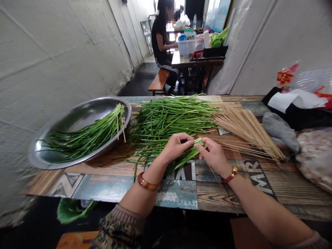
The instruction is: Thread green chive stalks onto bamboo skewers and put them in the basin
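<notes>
A small bunch of green chives (pixel 185 159) is between my two hands, its pale cut ends gathered together. My left hand (pixel 177 147) is closed on the bunch, thumb and fingers pinching near those ends. From the other side my right hand (pixel 214 155) pinches the same ends. A thin bamboo skewer (pixel 220 185) slants down from beneath my right hand past the table's front edge; whether it pierces the stems is hidden. Beyond my hands lies a loose pile of chives (pixel 171 117). Many bamboo skewers (pixel 241 126) fan out to its right.
A steel basin (pixel 70 112) at the left holds chives (pixel 95 133) with skewers through their ends. Plastic bags (pixel 313 152) and a grey bundle (pixel 278 129) crowd the right of the plank-patterned table (pixel 178 190). A person (pixel 162 41) sits at another table beyond.
</notes>
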